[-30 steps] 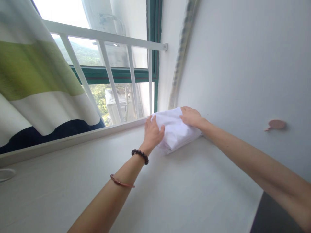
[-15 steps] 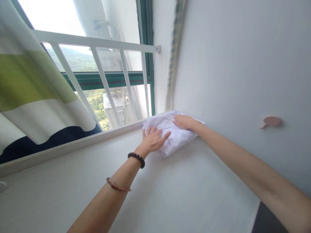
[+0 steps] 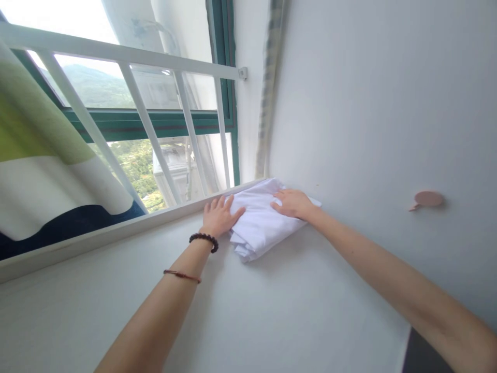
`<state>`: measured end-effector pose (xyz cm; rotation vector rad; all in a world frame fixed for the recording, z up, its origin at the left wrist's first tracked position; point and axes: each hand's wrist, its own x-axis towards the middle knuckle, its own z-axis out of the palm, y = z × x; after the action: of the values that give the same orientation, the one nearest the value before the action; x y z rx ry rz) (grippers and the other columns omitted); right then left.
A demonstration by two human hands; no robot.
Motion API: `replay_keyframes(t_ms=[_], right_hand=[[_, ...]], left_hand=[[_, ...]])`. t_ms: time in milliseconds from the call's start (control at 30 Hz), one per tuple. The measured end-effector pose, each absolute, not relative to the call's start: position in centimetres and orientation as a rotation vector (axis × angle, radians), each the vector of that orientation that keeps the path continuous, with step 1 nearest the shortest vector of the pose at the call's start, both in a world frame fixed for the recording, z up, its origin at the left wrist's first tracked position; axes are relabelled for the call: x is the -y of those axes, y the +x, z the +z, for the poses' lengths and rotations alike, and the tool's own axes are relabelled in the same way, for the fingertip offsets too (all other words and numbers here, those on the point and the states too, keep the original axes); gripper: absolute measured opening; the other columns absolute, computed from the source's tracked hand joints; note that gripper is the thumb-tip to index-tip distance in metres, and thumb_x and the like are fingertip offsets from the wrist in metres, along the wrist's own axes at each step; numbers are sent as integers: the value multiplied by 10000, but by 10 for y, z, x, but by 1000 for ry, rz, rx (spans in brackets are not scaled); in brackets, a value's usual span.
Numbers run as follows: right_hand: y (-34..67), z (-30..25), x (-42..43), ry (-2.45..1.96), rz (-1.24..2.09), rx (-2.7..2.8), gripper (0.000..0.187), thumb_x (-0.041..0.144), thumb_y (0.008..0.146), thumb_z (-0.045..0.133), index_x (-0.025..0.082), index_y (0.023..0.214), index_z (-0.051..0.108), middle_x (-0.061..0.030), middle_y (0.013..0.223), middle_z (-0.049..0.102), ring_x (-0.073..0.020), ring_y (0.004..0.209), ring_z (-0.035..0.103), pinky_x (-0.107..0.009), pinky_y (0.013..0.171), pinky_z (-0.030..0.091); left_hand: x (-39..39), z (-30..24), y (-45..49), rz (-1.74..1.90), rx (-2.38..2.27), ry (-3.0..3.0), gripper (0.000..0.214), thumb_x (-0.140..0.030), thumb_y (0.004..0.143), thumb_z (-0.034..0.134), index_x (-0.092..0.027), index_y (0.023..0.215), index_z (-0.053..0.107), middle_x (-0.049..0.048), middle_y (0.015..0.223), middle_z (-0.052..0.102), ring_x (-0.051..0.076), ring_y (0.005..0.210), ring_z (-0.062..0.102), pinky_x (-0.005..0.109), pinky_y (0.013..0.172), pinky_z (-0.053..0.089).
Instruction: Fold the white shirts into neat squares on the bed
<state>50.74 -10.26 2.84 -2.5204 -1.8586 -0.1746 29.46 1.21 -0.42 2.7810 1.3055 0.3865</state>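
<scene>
A folded white cloth (image 3: 261,223) lies on the white surface (image 3: 272,311) in the corner where the window ledge meets the right wall. My left hand (image 3: 219,216) rests flat at the cloth's left edge, fingers stretched out and touching it; the wrist wears a dark bead bracelet and a thin red cord. My right hand (image 3: 292,203) lies flat on top of the cloth near the wall, fingers extended and pressing down.
A white railing (image 3: 155,54) with slanted bars fronts a green-framed window (image 3: 221,77). A striped green, white and navy curtain (image 3: 46,176) hangs at the left. A pink wall hook (image 3: 426,199) sticks to the right wall (image 3: 368,103). A pale curtain strip (image 3: 267,88) hangs in the corner.
My left hand slid from the top of the cloth to its left edge. My right hand shifted slightly left on the cloth. The view has drifted, so the scene sits further left.
</scene>
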Motion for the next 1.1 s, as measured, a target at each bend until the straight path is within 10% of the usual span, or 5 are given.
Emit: replay_keyframes(t_ms=[600,867,1100], right_hand=[[525,16,66,-2461,-122,2012,579,396,977,260,141,1497,255,-76,1570,193,-215,1444,145,-354,1168,147],[486,28,77,-2544,-261,1916,472,196,927,358,76,1375,448,-184,1492,354,-306,1372,324,-475,1109,241],[379,29,86,-2152,-414,2084,417,104,899,334,88,1261,540,-169,1303,554,-249,1202,489,-345,1030,347]], left_hand=[[48,-19,307,192,-1078,2721,1343,-939,557,376,-59,1514,40,218,1557,-67,400,1416,-107,577,1125,-15],[44,-13,285,268,-933,2699,949,-773,826,257,-125,1510,143,173,1580,40,336,1446,-16,531,1147,61],[47,-34,174,481,-1005,2819,650,-503,933,386,-140,1459,268,196,1526,240,323,1412,220,500,1146,199]])
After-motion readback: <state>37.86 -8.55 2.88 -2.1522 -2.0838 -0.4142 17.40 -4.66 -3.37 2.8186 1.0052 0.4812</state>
